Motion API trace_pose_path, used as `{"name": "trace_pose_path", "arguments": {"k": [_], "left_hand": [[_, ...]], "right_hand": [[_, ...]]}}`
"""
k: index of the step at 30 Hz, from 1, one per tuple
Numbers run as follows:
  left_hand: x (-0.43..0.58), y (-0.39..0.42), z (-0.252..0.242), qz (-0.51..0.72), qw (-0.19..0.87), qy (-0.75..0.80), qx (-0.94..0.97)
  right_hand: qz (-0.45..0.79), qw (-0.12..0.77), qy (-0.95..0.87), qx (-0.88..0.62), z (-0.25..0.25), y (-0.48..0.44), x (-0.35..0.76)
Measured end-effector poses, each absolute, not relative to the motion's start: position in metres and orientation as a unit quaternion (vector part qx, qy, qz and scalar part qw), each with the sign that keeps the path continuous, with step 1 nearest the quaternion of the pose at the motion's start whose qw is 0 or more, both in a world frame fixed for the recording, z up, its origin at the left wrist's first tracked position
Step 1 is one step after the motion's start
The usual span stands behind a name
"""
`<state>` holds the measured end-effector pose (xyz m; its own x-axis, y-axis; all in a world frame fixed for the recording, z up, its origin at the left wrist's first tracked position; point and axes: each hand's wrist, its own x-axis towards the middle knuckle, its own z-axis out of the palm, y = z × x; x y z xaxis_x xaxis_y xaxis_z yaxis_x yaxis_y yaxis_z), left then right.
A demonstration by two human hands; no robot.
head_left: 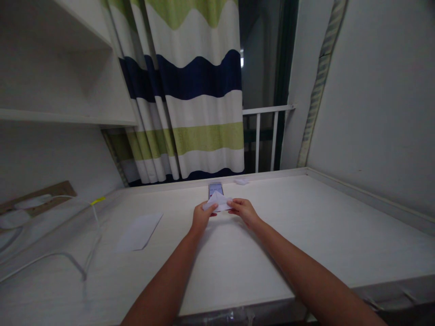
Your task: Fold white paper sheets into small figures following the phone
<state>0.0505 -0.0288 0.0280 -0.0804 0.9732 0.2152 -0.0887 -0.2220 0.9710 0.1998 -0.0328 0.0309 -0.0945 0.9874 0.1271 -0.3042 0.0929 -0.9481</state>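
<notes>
A folded sheet of white paper with a pointed top is held between my two hands, just above the white desk. My left hand pinches its left end, thumb on the near face. On the other end, my right hand grips with thumb and fingers closed. Right behind the paper a phone with a lit screen stands or lies at the back of the desk; its lower part is hidden by the paper.
Flat white paper sheets lie on the left, near a white cable and a power strip. A small folded white paper rests by the desk's back edge. A striped curtain hangs behind; a shelf juts out upper left.
</notes>
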Motion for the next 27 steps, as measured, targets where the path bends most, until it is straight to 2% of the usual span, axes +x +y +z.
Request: {"name": "trace_pose_path", "arguments": {"k": [14,23,27], "left_hand": [[0.0491,-0.0287,0.0287,0.597,0.468,0.432,0.488],[0.0476,-0.0261,0.0250,0.574,0.543,0.392,0.471],[0.0483,-0.0278,0.0255,0.579,0.529,0.374,0.495]], "right_hand": [[0.590,0.563,-0.470,-0.337,0.0305,-0.0319,0.2014],[0.602,0.574,-0.434,-0.346,0.0296,-0.0292,0.2033],[0.597,0.578,-0.424,-0.359,0.0305,-0.0291,0.2037]]}}
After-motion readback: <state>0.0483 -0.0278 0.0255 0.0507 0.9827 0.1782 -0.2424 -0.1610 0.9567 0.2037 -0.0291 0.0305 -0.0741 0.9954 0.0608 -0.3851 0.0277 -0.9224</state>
